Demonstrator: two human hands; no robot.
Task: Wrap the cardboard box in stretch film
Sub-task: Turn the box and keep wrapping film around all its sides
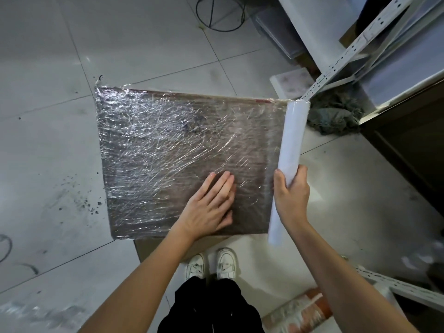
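1. We press our left hand (210, 205), fingers straight, flat on the film-covered cardboard box (168, 150), which stands on the floor (48, 140).
2. Our right hand (290, 195) has its grip clamped round the stretch film roll (292, 145), along the box's right edge.

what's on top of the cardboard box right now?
Crinkled clear stretch film covers the brown cardboard box top face. The left hand presses flat on it. The white film roll, gripped by the right hand, lies along its right edge. The cardboard's surface is obscured.
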